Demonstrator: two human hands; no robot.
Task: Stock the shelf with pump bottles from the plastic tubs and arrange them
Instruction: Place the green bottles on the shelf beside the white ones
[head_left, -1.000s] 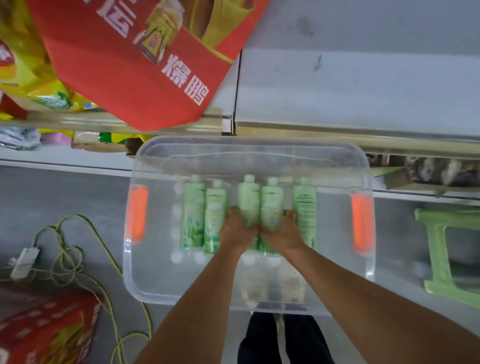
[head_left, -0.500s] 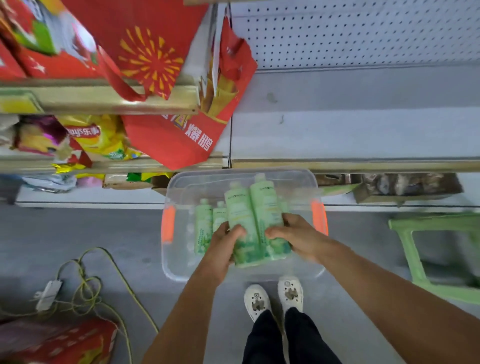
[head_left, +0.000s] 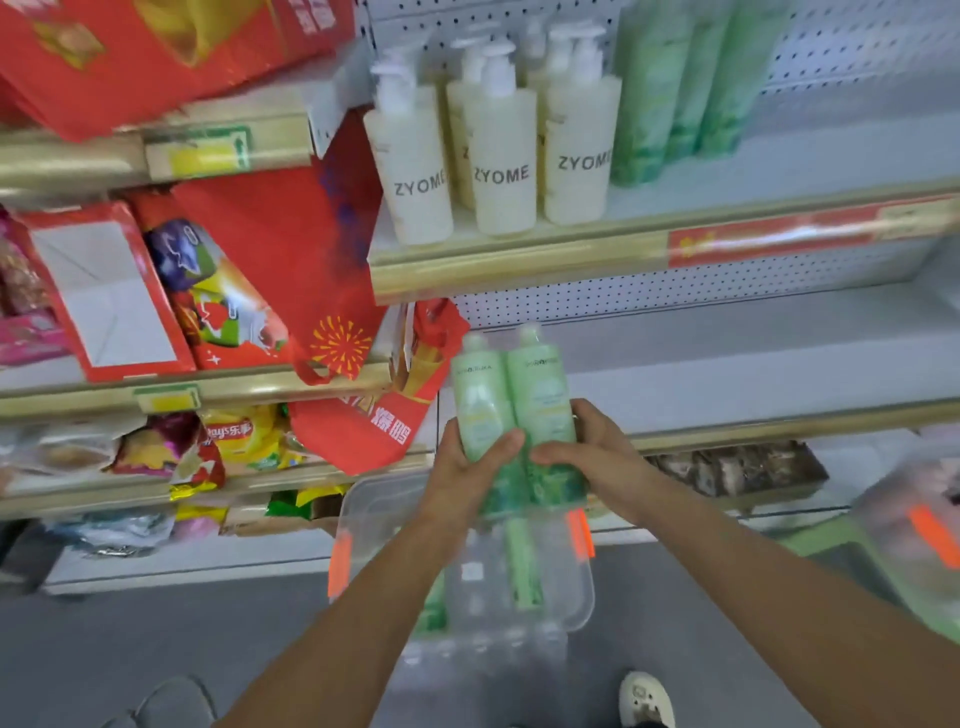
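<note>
Two green bottles (head_left: 517, 415), pressed side by side and upright, caps up, held in the air above the clear plastic tub (head_left: 582, 597), in front of the bare middle shelf (head_left: 727, 358). Left hand (head_left: 465, 470) wrapped around the left bottle, thumb across its front; right hand (head_left: 597, 452) curled around the right bottle from the right side, both grips closed firmly on the pair. Below, in the tub, at least one more green bottle (head_left: 522, 561) lying flat, blurred through the plastic. Farther up, on the upper shelf (head_left: 519, 265), a group of cream ZYOME pump bottles (head_left: 501, 156) on the left and tall green bottles (head_left: 675, 88) just to their right. To the left, red bags (head_left: 291, 260) and snack packets (head_left: 244, 431) on the neighbouring shelves; far right, a second tub (head_left: 914, 514), blurred. Probable risk from here: each bottle gripped low and only from its outer side, so possible slipping of one against the other, then a fall back into the tub or onto the floor. Also a possible knock against the gold shelf edge (head_left: 779, 423) when going in, or tipping over if set down not flat.
</note>
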